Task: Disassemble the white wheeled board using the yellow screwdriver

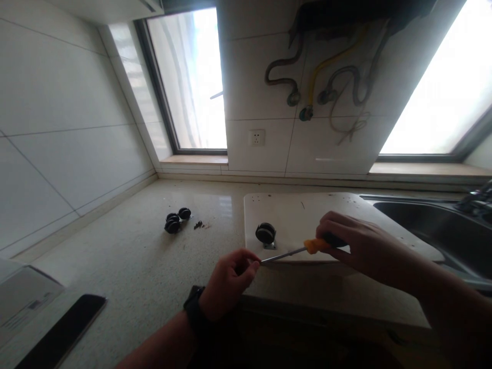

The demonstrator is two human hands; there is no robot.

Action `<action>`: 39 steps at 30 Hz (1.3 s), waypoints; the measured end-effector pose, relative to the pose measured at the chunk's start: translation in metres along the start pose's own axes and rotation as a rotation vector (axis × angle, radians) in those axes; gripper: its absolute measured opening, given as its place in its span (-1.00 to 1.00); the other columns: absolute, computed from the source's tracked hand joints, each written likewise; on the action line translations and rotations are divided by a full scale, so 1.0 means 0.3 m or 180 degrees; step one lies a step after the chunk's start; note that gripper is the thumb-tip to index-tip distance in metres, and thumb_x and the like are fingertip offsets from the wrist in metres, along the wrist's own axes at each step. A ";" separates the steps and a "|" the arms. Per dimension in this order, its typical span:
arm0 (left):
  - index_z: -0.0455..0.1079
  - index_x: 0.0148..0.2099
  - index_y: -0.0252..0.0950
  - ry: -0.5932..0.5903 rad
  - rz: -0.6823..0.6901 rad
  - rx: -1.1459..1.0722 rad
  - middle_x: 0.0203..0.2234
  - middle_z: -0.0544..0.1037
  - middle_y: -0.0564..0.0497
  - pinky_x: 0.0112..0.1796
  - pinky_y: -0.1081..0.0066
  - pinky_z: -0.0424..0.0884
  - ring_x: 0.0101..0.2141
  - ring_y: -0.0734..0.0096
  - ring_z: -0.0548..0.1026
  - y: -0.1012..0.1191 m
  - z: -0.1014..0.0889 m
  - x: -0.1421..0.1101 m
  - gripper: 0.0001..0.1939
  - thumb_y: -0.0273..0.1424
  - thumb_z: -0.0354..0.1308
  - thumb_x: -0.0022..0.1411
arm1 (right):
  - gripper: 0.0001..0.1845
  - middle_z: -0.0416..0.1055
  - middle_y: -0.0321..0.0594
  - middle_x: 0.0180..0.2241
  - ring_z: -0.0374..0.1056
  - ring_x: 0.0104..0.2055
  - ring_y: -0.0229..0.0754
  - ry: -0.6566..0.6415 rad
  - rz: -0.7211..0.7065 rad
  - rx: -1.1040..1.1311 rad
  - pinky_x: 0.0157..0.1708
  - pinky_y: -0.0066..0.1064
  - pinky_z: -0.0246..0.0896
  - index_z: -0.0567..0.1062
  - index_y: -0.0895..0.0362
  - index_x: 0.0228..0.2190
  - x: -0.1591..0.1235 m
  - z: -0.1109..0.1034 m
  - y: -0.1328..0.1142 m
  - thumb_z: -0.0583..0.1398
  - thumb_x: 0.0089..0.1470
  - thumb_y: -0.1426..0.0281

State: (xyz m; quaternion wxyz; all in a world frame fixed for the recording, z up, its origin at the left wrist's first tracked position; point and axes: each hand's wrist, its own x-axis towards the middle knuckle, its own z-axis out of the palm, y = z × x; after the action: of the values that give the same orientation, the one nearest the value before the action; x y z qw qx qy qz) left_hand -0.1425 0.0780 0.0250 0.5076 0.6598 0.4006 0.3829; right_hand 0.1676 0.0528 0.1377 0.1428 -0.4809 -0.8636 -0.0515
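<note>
My right hand [361, 243] is wrapped round the orange and black handle of a screwdriver [303, 248], whose metal shaft points left. My left hand [230, 279] is pinched at the shaft's tip; whatever sits between its fingertips is too small to make out. Both hands hover at the near edge of a white board [346, 215] lying on the countertop. A black caster wheel [265, 234] on a metal plate stands on the board's near left corner, just above the shaft. A dark watch is on my left wrist.
Two more black caster wheels [176, 220] and a few small screws [198, 224] lie on the speckled countertop [134, 256] to the left. A steel sink [434, 230] is at the right. A dark phone [63, 330] and a white box [23, 297] sit at the near left. Tiled walls and windows stand behind.
</note>
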 end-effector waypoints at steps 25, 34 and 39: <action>0.62 -0.14 -0.28 0.1696 -0.0435 0.2471 -0.36 0.67 -0.12 -0.31 0.35 0.37 -0.35 0.22 0.59 -0.385 -0.603 0.253 -0.71 -0.21 0.19 0.27 | -0.70 0.44 -0.15 -0.21 0.40 -0.21 -0.08 0.0852 0.0595 0.1328 -0.21 -0.25 0.32 0.47 0.04 -0.19 -0.083 0.303 0.182 0.29 0.19 0.10; 0.60 0.00 -0.14 0.1643 -0.0696 0.3035 -0.29 0.69 -0.09 -0.27 0.36 0.40 -0.26 0.18 0.63 -0.409 -0.586 0.275 -0.70 -0.18 0.14 0.35 | -0.65 0.46 -0.13 -0.18 0.42 -0.19 -0.06 0.0770 0.0667 0.1359 -0.19 -0.25 0.33 0.49 0.03 -0.17 -0.100 0.323 0.210 0.31 0.14 0.06; 0.51 0.12 -0.15 0.1825 -0.0697 0.3136 -0.27 0.68 -0.11 -0.27 0.35 0.40 -0.25 0.16 0.64 -0.409 -0.579 0.270 -0.65 -0.22 0.15 0.35 | -0.64 0.47 -0.13 -0.19 0.41 -0.21 -0.05 0.0804 0.0718 0.1385 -0.21 -0.23 0.32 0.48 0.02 -0.18 -0.097 0.326 0.207 0.31 0.13 0.04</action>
State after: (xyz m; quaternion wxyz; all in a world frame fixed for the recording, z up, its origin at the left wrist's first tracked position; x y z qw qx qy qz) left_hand -0.2867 0.2353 -0.0536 0.0486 0.6428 0.7190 0.2599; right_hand 0.2153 0.0844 0.0328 0.3541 -0.5217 -0.7707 0.0919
